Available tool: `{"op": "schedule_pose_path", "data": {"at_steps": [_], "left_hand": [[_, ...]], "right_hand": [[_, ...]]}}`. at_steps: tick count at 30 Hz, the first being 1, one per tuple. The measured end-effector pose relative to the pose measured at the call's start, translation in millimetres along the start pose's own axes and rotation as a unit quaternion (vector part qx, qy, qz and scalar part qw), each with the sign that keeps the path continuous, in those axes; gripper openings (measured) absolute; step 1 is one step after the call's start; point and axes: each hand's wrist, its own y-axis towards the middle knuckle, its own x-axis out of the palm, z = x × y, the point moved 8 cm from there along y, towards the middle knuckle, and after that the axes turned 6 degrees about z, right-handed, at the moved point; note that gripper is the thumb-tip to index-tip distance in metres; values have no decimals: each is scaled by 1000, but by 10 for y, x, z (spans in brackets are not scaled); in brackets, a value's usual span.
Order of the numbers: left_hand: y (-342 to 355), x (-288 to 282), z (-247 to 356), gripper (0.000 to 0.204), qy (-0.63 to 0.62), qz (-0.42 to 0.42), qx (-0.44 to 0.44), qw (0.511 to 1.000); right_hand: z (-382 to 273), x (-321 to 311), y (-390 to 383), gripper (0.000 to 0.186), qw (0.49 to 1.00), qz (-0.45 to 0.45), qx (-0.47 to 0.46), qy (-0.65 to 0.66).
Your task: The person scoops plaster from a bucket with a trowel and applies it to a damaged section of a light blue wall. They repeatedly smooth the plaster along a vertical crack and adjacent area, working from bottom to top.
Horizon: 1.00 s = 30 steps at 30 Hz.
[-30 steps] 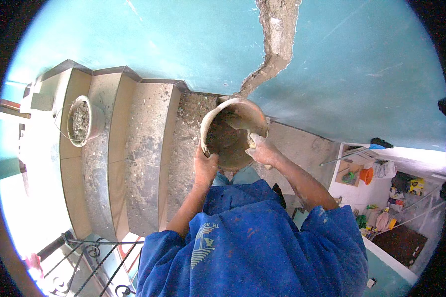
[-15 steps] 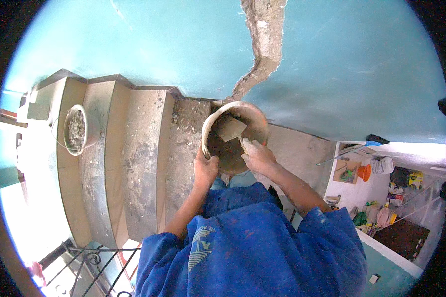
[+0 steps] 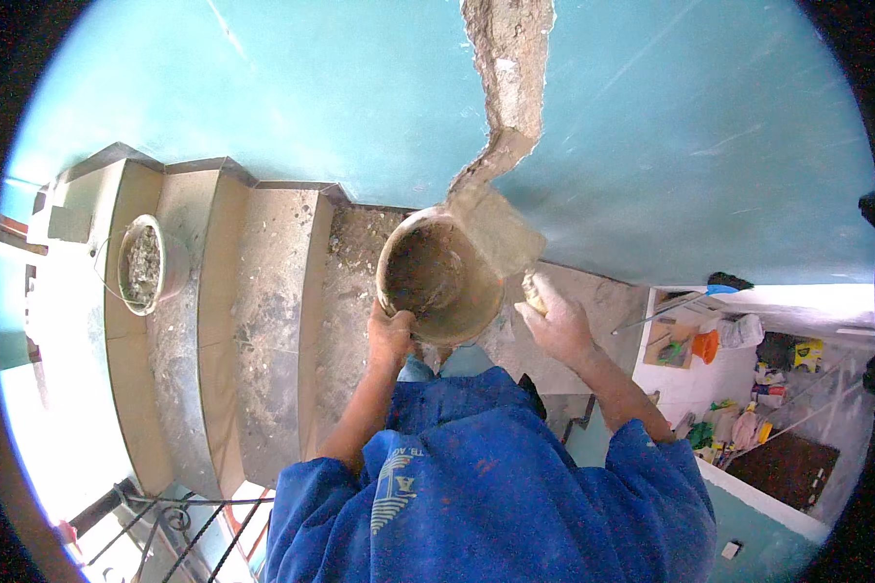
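My left hand grips the lower left rim of a mortar-stained bucket holding some grey-brown mix. My right hand is closed on the light handle of a square-bladed trowel, raised at the bucket's upper right, its blade overlapping the lower end of a rough cement-grey channel cut into the light-blue wall. Whether the blade touches the wall, I cannot tell. My blue shirt fills the lower middle.
A second bucket with grey rubble or mix stands on the tiled stairs to my left. A black metal railing is at lower left. Downstairs at right lie an orange container, bags, several loose items and a dark board.
The trowel has risen out of the bucket toward the upper right, and my right hand has moved right. The bucket in my left hand has shifted slightly left and tilted.
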Motion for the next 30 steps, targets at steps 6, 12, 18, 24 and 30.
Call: {"op": "schedule_pose_path", "data": {"at_steps": [6, 12, 18, 24, 30], "left_hand": [[24, -55, -122, 53, -90, 9, -29, 996], [45, -158, -271, 57, -66, -6, -30, 997], [77, -275, -468, 57, -84, 11, -66, 994], [6, -333, -432, 56, -100, 25, -80, 991], [-61, -326, -272, 53, -83, 14, -78, 993]], "right_hand": [[304, -255, 644, 47, 960, -4, 164, 227], [432, -508, 993, 33, 936, -9, 209, 282], [227, -738, 713, 45, 935, 30, 197, 293], [1, -710, 636, 45, 949, 8, 199, 244], [45, -826, 915, 37, 980, 27, 155, 119]]}}
